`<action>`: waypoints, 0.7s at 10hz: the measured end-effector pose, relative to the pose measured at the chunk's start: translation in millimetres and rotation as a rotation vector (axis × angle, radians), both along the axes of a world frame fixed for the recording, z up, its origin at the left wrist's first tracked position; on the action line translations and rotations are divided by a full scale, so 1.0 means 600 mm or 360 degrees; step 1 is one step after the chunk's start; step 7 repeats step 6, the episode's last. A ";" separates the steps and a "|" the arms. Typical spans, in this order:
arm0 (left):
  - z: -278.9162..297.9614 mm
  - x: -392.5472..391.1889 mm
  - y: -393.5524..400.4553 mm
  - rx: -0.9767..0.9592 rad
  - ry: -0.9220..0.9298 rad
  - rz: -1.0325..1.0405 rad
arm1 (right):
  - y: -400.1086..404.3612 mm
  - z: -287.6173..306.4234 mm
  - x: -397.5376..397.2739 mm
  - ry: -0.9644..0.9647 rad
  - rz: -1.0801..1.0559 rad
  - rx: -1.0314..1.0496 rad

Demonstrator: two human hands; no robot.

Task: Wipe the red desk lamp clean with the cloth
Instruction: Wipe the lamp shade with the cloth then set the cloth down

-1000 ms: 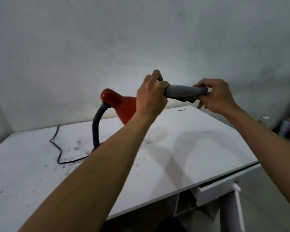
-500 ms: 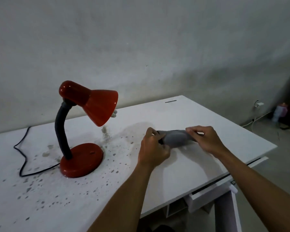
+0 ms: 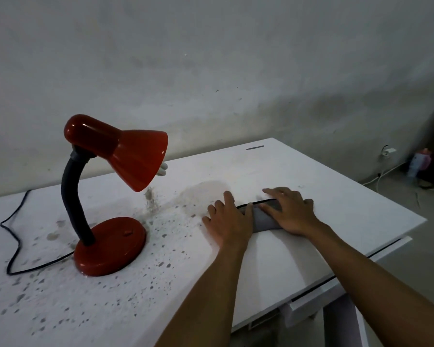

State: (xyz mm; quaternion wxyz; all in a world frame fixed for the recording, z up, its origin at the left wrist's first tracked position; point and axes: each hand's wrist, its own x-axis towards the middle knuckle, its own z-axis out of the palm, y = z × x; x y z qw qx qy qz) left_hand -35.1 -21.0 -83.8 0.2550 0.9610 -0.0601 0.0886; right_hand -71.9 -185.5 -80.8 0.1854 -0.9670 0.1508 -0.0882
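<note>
The red desk lamp [image 3: 115, 191] stands at the left of the frame on the white tabletop [image 3: 336, 214], its shade tilted down toward the right and its black cord [image 3: 13, 229] running off to the left edge. Grey specks [image 3: 161, 261] lie scattered around its base. At the centre right of the frame the grey cloth [image 3: 263, 219] lies flat on the tabletop, well apart from the lamp. The left hand [image 3: 227, 221] and the right hand [image 3: 290, 211] both press on the cloth with straight, spread fingers, one at each end, gripping nothing.
</note>
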 end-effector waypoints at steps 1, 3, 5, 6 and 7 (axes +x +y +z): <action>-0.013 0.007 0.000 0.0203 0.0067 -0.0181 | -0.009 -0.005 0.008 0.0302 0.0180 -0.0070; -0.018 0.002 -0.001 0.0336 0.0269 -0.0264 | -0.020 0.000 0.010 0.0330 0.0384 0.0027; 0.002 -0.010 0.008 0.0360 0.0410 -0.0274 | -0.020 0.012 0.011 0.0433 0.0453 -0.0030; 0.049 -0.009 0.002 0.0435 0.0593 -0.0333 | -0.017 0.051 0.014 0.0499 0.0358 -0.0131; 0.049 -0.009 0.002 0.0435 0.0593 -0.0333 | -0.017 0.051 0.014 0.0499 0.0358 -0.0131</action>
